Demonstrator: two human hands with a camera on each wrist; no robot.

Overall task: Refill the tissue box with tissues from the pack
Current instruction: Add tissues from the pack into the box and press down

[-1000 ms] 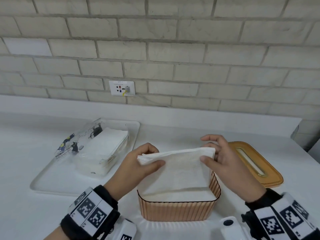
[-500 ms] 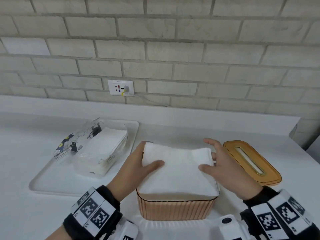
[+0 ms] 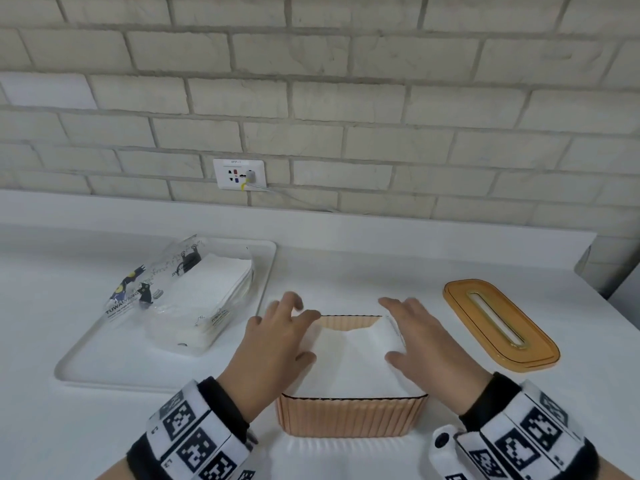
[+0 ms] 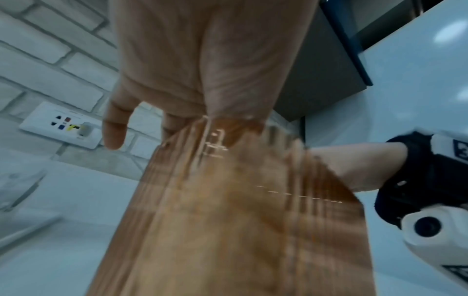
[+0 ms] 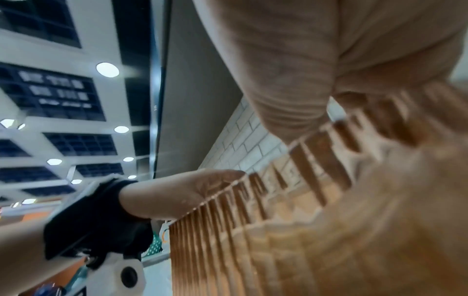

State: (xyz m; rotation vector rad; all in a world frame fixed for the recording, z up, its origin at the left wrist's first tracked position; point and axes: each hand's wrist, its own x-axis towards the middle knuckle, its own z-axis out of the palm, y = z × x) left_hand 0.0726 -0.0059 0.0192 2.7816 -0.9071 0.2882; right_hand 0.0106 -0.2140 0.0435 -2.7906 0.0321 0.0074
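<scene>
The amber ribbed tissue box [image 3: 349, 415] stands uncovered near the counter's front edge. A white tissue stack [image 3: 349, 362] lies inside it, sunk below the far rim. My left hand [image 3: 294, 336] lies over the box's left side with spread, relaxed fingers, its thumb on the tissues. Over the right side my right hand [image 3: 412, 327] does the same. Neither hand grips anything. The wrist views are blurred: the left hand [image 4: 202, 60] and the right hand [image 5: 329, 50] each hang over the ribbed wall [image 4: 228, 220]. The opened tissue pack [image 3: 194, 299] lies to the left.
The pack sits on a white tray [image 3: 104, 372] left of the box. The amber lid [image 3: 535, 355] with its slot lies flat on the counter to the right. A brick wall with a socket [image 3: 239, 173] and a plugged cable runs behind.
Both hands pinched the tissue stack above the box, then lowered it in. They have let go and now lie flat over the sunken stack.
</scene>
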